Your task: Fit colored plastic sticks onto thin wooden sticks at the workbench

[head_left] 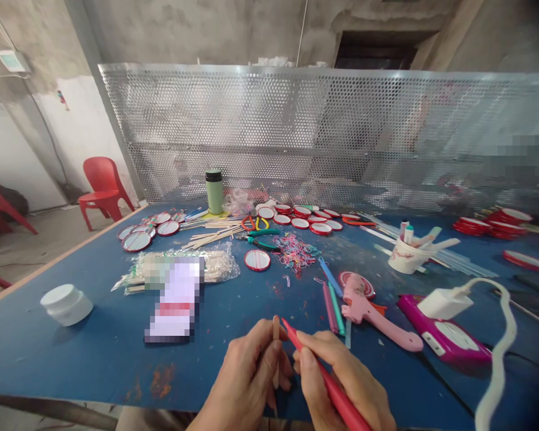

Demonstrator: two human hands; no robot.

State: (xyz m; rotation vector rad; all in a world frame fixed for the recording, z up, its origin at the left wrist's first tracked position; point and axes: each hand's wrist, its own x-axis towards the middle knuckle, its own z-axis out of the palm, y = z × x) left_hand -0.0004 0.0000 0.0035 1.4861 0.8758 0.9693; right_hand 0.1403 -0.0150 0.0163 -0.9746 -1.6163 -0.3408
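Observation:
Near the table's front edge, my left hand point(249, 371) pinches a thin flat wooden stick point(276, 329) that stands nearly upright between thumb and fingers. My right hand point(345, 371) is closed around a red pen-like tool point(336, 395) with a tapered tip. That tip is close beside the top of the stick; whether they touch, I cannot tell. A pink glue gun point(377, 320) lies to the right of my hands, close to pink, teal and blue sticks point(335, 305). Beyond my hands is a pile of small coloured loops point(296, 251).
On the left are a white jar point(66, 304), a pixelated phone-like item point(175, 305) and bagged sticks point(220, 263). Pliers point(260, 241), red-rimmed lids point(257, 260) and a green bottle point(214, 194) stand farther back. At right are a cup point(406, 258) and a magenta power strip point(449, 341) with cable.

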